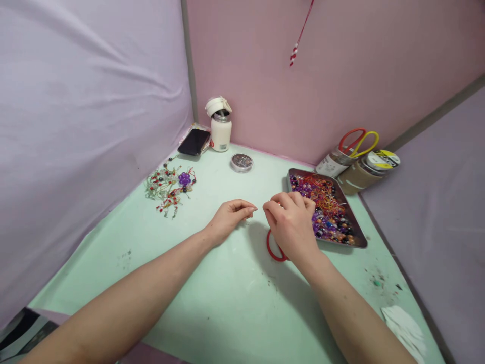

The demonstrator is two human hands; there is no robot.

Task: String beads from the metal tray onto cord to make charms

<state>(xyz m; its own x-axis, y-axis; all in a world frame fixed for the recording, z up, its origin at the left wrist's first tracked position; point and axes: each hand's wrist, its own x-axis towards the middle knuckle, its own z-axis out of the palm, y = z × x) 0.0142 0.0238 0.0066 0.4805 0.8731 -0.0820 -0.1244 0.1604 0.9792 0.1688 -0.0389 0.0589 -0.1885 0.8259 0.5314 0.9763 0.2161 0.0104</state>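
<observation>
Over the middle of the table, my left hand (230, 218) is pinched, thumb against forefinger; whatever lies between the fingertips is too small to name. Just to its right, my right hand (292, 222) has its fingers curled together, a small red-and-white bit barely showing among them. The two hands' fingertips are a short gap apart. A red loop (273, 251), which looks like a scissors handle, shows below my right hand, partly hidden by it. Beside that hand stands a metal tray (358, 241) holding purple, black and orange beads and tangled red and orange cords.
Finished-looking beaded strings (166, 189) lie at the left. Behind them are a phone (194, 142), a white bottle (221, 132) with its lid flipped up and a round tin (241, 162). Jars (332, 163) with red and yellow scissors stand back right. White tissue (404, 328) lies front right.
</observation>
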